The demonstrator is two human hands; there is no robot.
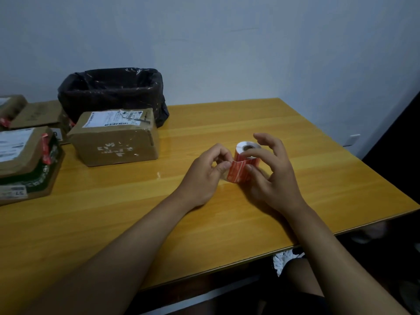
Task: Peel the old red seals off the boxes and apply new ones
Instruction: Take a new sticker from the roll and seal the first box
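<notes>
A roll of red seals (246,159) stands upright on the wooden table (204,223), right of centre. My right hand (270,176) holds the roll, index finger across its top and thumb on its front. My left hand (204,176) pinches the loose end of the red seal strip (237,172) between thumb and forefinger. A brown cardboard box (116,137) with a white shipping label sits to the left, apart from both hands. More boxes (25,155) with crumpled red seals (46,147) lie at the far left.
A bin lined with a black plastic bag (111,89) stands behind the brown box near the wall. The table's right edge runs diagonally close to my right arm. A small white scrap (159,175) lies on the table between the box and my left hand.
</notes>
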